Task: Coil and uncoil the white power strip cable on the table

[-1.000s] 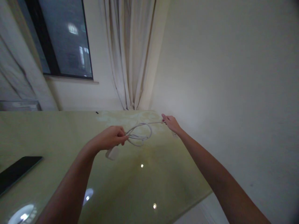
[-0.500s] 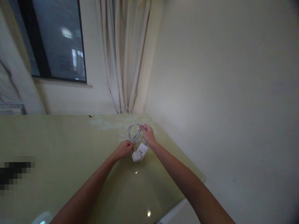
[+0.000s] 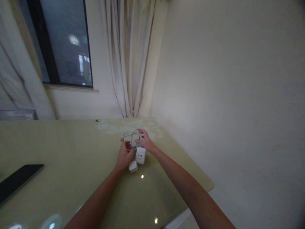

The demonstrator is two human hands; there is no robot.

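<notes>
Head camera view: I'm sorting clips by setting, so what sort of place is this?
Probably a room in a home, though an office can't be ruled out: floor-side clues are few, but pale curtains, a dark-framed window and a glossy table suggest it.

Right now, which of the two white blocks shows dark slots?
The larger white block, nearer the right hand: dark slots mark its face. The smaller block, lower left, shows none.

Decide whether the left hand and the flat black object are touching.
Apart: the head view shows green tabletop between the left hand and the flat black object.
</notes>
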